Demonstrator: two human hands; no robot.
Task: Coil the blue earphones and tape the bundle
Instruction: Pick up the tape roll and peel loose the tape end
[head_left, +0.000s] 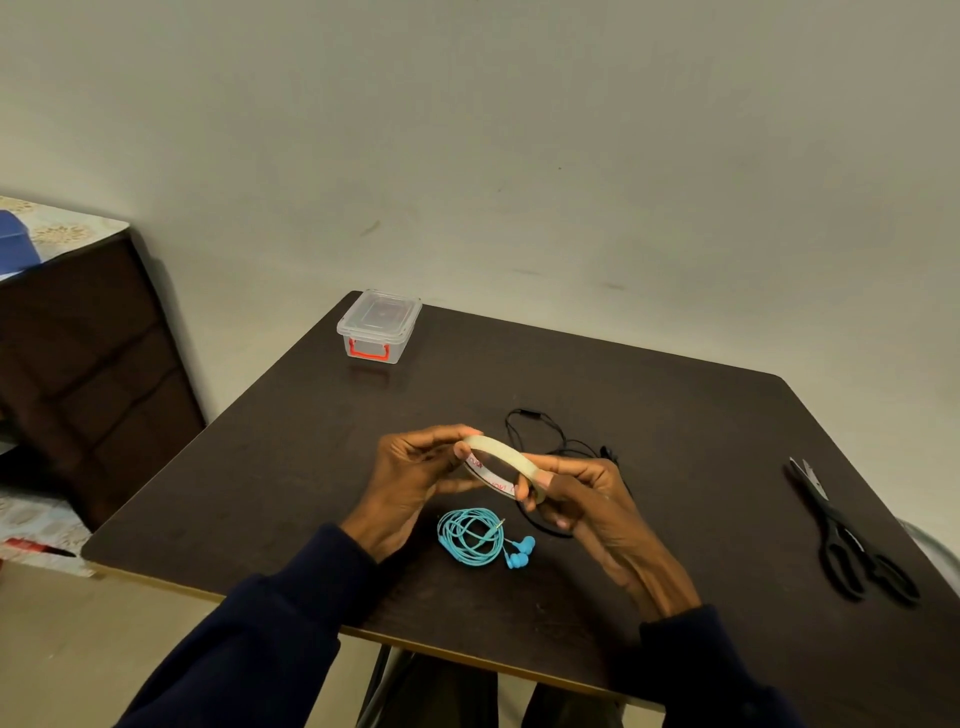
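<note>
Both hands are gripping the tape roll (501, 467) above the coiled blue earphones (475, 535) — left hand (415, 478) steadying, right hand (576, 499) pinching the rim. Advice: be feeling for the loose end, peeling slowly — scissors (847, 535) ready.

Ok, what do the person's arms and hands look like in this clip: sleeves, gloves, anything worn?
Both arms wear long dark navy sleeves ending at the wrists, plain with no visible markings. The left hand and right hand are bare: no gloves, and no rings or watch visible on the fingers or wrists.
</note>
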